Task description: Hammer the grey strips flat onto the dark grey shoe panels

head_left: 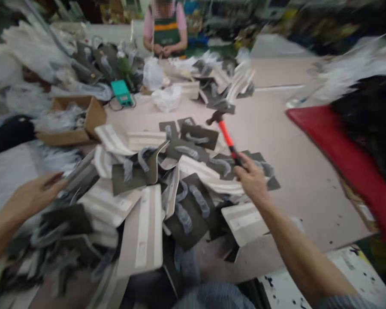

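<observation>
My right hand (251, 175) is wrapped round the black grip of a hammer (227, 136) with an orange-red shaft, its dark head up and to the left over the table. At the left, my left hand (37, 194) reaches over the pile, its fingertips by the edge of a dark panel (82, 171); a firm hold on it cannot be made out. Between both hands lies a heap of dark panels with plastic-wrapped handles (193, 206) and panels showing pale backs (143, 231), overlapping at many angles.
A cardboard box (96, 118) with plastic bags stands at the left, near a teal device (121, 93). Across the pinkish table (296, 171) are more panels (212, 86) and a person in an apron (169, 36). Red material (337, 159) lies along the right edge.
</observation>
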Motion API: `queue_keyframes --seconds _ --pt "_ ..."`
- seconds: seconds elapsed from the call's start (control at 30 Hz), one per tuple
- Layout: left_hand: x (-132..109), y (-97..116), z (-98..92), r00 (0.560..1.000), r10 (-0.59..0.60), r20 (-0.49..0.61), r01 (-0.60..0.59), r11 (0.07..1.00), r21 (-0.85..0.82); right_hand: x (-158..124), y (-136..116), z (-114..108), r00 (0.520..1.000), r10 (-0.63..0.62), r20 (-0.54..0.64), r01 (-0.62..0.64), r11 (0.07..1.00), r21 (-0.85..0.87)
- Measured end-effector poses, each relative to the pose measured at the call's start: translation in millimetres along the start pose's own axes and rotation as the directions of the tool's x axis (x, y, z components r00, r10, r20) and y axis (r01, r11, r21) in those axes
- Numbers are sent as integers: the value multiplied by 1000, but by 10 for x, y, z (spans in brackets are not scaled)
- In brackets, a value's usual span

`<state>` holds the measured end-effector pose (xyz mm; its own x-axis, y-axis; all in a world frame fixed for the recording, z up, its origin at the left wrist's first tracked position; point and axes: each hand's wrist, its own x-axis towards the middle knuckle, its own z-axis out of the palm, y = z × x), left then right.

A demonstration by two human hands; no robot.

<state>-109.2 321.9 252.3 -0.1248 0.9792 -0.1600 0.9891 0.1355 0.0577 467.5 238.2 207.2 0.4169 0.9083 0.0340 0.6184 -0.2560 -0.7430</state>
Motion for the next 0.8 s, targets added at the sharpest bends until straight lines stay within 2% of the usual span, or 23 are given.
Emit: queue_keyframes --seconds 0.07,0.13,0.2,0.27,0.33,0.43,0.5,0.6,0.7,0.8 --pt "-309 -120 114 995 -57 -78 57 998 -3 -207 43 -111 993 100 -68 -81 965 249" --pt "-713 -196 216 970 -25 -241 28 1000 10 -455 86 -220 982 176 -73 -126 889 441" --pt "-1185 -218 335 930 -6 -367 18 999 29 -759 125 -318 975 223 0 -190 830 524" --pt "-1679 -210 493 913 4 -407 15 999 43 -1099 168 -391 961 269 60 -262 825 500" --pt "-2137 -186 699 940 -6 -340 20 999 39 -1427 241 -429 945 325 37 -310 852 423" --pt "-2666 -106 1075 994 10 -110 -12 1000 -17 -1819 443 -447 927 375 -22 -348 880 323" --pt "-2896 -23 1356 997 40 63 -36 998 -61 -2000 635 -443 915 402 -27 -375 874 309" --pt "-3097 73 1786 968 31 248 -3 993 -115 -2174 967 -385 886 461 -45 -415 833 366" --pt "-3198 92 2120 953 32 301 14 989 -149 -2306 1273 -269 831 552 -70 -468 761 449" --pt "-3218 100 2296 938 93 335 -37 985 -169 -2492 1489 -164 754 647 -110 -487 664 567"
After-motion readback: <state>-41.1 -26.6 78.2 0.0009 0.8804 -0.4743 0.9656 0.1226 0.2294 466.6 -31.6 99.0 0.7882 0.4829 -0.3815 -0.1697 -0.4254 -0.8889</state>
